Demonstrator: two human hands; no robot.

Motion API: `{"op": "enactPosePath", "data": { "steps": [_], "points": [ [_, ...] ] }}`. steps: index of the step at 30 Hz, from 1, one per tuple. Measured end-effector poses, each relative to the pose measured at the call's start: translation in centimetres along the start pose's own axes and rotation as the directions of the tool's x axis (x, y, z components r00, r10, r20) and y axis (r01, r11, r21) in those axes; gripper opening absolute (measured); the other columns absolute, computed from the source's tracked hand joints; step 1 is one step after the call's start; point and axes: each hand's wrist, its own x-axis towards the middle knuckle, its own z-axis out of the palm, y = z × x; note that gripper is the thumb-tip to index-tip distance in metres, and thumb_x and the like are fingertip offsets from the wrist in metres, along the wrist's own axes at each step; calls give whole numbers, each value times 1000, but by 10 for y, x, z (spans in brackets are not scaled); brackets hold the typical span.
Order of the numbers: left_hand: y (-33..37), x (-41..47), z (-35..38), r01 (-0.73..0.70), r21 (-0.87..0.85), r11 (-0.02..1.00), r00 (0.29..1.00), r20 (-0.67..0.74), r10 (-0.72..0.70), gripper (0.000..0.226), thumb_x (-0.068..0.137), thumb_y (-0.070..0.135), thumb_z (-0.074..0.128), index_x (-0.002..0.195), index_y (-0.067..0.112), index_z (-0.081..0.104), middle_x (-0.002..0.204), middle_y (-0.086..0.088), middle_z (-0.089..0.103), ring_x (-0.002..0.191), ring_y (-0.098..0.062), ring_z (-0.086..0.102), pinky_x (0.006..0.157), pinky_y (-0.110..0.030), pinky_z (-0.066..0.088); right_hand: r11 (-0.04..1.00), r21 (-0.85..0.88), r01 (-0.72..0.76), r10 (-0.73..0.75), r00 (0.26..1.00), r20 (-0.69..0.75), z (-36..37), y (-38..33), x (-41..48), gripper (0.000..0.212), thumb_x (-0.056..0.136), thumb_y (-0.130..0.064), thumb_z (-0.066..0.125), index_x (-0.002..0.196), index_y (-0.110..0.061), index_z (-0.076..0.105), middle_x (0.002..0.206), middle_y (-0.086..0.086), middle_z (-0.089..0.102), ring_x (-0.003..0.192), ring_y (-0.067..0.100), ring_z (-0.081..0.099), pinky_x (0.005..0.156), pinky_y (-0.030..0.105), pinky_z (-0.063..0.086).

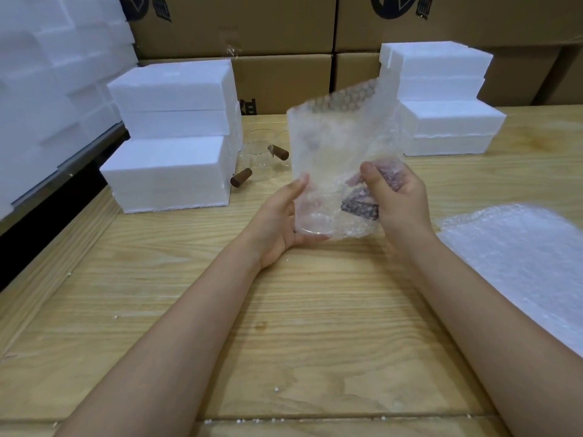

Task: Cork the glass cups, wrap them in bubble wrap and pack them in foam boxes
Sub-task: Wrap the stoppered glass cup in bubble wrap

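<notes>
Wood, pale and grained, makes up the table (284, 326) that fills most of our view. Behind it, brown cardboard cartons (284, 26) are stacked into a wall. At our far left is a tall pile of white foam (47, 74).

On the table we have two stacks of closed white foam boxes: the left stack (170, 152) at the table's left edge and the right stack (448, 115) towards the back right, well apart from each other. A flat pile of bubble wrap (520, 257) lies on the table at our right, near our right forearm.

Between the two stacks, above the table, we hold up a bubble wrap sheet (334, 143), its loose upper part standing tall and blurred. Our left hand (284, 222) cups the lower left of the bundle, thumb up its side and fingers curled under its base. Our right hand (397, 197) grips a gathered fold of the sheet on the right side.

Inside the lower part of the sheet sits a glass cup (318, 216), its round rim showing through, with a dark patch (359, 208) beside it that we cannot identify.

Bare glass cups (258, 159) stand just beside the left stack, each with a brown cylindrical piece (241, 177) jutting from its side. White foam crumbs (239, 421) dot the near table edge.
</notes>
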Motion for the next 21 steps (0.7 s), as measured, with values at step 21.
{"op": "enactPosePath", "data": {
  "steps": [21],
  "points": [
    [-15, -3, 20, -417, 233, 879, 908, 62, 415, 28, 65, 7, 57, 92, 10, 50, 88, -7, 57, 81, -17, 57, 68, -25, 47, 821, -555, -136, 233, 967, 107, 17, 4, -4, 4, 78, -22, 64, 76, -21, 62, 68, -7, 63, 62, 9, 58, 45, 17, 41]
  ]
}}
